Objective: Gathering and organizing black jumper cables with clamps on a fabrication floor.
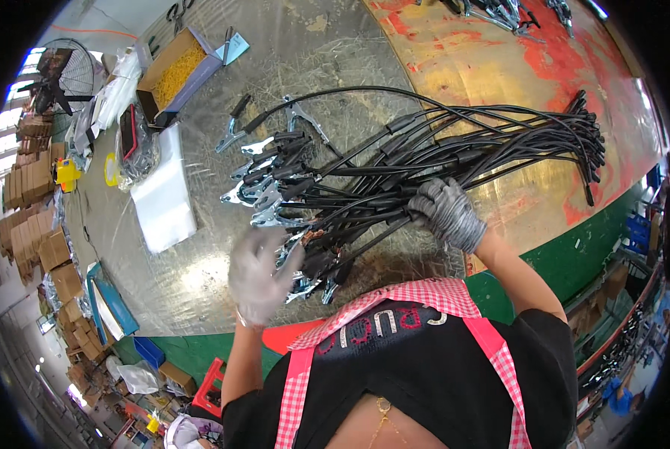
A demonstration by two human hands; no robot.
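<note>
A big bundle of black cables [395, 168] lies across the table, with metal spring clamps [267, 206] at its left end and loose black ends [588, 138] fanned out at the right. My right hand [447, 213], in a grey glove, is closed round some of the cables near the middle of the bundle. Beside the clamps at the near left is my left hand [264, 277], gloved too and smeared by motion, so its fingers cannot be read. One clamp [231, 129] on a curved cable sits apart at the far left of the pile.
Toward the left are clear plastic sheets [163, 187] and an open box [172, 78] of thin yellow pieces. A blue folder [110, 303] stands at the table's left edge. More clamps [499, 13] lie at the far right. A fan [58, 78] and stacked cartons [29, 179] are beyond the table.
</note>
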